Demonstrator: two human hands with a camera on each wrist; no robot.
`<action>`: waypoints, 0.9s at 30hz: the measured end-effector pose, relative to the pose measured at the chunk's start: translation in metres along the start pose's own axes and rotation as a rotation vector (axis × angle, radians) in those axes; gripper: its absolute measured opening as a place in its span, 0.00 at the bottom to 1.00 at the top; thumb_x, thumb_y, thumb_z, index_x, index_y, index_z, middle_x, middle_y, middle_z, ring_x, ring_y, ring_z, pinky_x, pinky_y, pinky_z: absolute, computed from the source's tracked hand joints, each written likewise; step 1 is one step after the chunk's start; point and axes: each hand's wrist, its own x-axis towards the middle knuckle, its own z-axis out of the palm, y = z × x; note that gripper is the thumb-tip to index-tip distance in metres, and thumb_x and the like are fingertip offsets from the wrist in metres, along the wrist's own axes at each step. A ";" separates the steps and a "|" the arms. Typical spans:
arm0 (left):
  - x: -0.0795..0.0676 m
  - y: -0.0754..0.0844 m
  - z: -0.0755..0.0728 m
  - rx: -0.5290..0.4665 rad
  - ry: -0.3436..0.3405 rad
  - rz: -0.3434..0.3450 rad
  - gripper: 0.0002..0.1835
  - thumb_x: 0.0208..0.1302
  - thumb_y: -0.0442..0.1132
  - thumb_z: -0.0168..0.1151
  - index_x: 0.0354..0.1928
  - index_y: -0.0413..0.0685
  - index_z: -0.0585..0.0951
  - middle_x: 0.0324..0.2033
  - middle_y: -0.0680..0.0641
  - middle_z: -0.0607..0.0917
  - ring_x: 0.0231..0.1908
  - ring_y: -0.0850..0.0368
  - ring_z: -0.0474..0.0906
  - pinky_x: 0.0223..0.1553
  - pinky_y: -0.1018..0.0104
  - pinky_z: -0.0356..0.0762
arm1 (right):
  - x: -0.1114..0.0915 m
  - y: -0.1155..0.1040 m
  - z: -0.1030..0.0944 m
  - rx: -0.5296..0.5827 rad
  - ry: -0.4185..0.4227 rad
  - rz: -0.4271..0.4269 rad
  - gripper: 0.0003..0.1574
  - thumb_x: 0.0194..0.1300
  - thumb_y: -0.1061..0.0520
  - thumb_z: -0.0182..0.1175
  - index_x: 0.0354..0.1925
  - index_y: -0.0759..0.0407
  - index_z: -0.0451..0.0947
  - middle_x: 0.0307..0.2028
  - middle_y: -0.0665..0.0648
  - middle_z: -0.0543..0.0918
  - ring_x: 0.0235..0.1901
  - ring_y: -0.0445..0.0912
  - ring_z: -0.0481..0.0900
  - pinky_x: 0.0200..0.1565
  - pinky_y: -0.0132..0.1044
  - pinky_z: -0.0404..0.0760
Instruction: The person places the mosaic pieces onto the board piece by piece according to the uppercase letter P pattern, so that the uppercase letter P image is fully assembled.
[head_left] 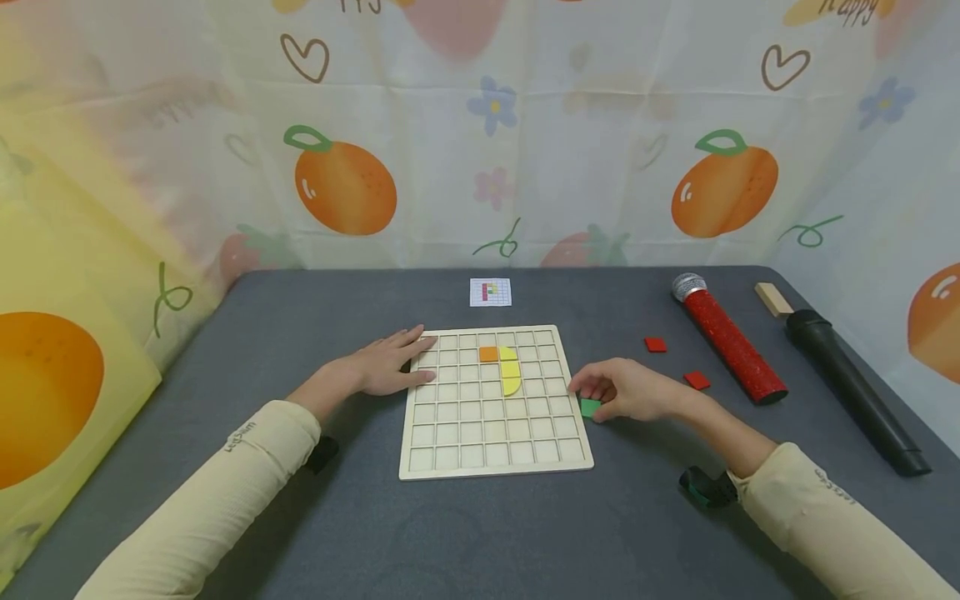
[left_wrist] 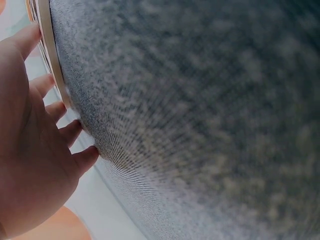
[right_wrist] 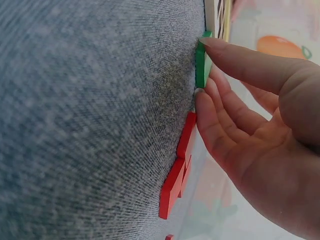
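Observation:
A wooden grid board (head_left: 460, 457) lies flat on the table. On it are an orange square tile (head_left: 488, 354) and several yellow tiles (head_left: 510, 369), some with rounded edges. My left hand (head_left: 386, 364) rests on the board's left rim, fingers spread and nearly straight. Beside the board's right edge, my right hand (head_left: 633, 390) pinches a green tile (head_left: 590, 407). In the right wrist view the thumb is at one end of the green tile (right_wrist: 202, 65) and a fingertip at the other, low over the cloth. Red tiles (right_wrist: 172, 187) lie close by.
Two red tiles, one farther back (head_left: 656, 344) and one nearer (head_left: 697, 380), lie right of the board. Beyond them are a red microphone (head_left: 731, 342), a black microphone (head_left: 855, 392) and a wooden block (head_left: 772, 298). A small printed grid card (head_left: 491, 292) lies behind the board.

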 end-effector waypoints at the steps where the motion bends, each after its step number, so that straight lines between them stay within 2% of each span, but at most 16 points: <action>1: 0.000 0.000 0.000 0.002 0.000 -0.001 0.40 0.70 0.62 0.45 0.76 0.50 0.49 0.74 0.40 0.44 0.71 0.40 0.39 0.66 0.39 0.42 | 0.000 0.000 0.000 -0.002 -0.001 -0.001 0.23 0.56 0.70 0.67 0.51 0.63 0.77 0.37 0.53 0.78 0.39 0.48 0.75 0.41 0.38 0.79; 12: 0.001 -0.002 0.001 0.010 0.004 0.002 0.41 0.70 0.63 0.45 0.76 0.50 0.49 0.74 0.41 0.43 0.71 0.40 0.39 0.66 0.39 0.41 | 0.002 -0.001 -0.001 -0.073 0.045 0.024 0.22 0.56 0.68 0.67 0.50 0.60 0.78 0.30 0.51 0.73 0.27 0.45 0.71 0.29 0.34 0.72; 22: 0.001 -0.002 0.000 0.004 0.000 0.008 0.40 0.70 0.63 0.45 0.76 0.51 0.49 0.74 0.41 0.43 0.71 0.40 0.38 0.66 0.40 0.41 | 0.002 0.000 -0.002 -0.053 0.025 0.023 0.19 0.58 0.65 0.67 0.49 0.61 0.79 0.29 0.50 0.75 0.26 0.44 0.73 0.29 0.34 0.74; 27: 0.001 -0.002 0.000 0.006 0.000 0.009 0.40 0.70 0.62 0.45 0.76 0.50 0.49 0.74 0.40 0.43 0.71 0.40 0.39 0.66 0.39 0.41 | 0.003 0.000 -0.004 -0.026 0.053 0.048 0.14 0.60 0.63 0.66 0.46 0.62 0.81 0.29 0.50 0.78 0.28 0.45 0.76 0.31 0.36 0.76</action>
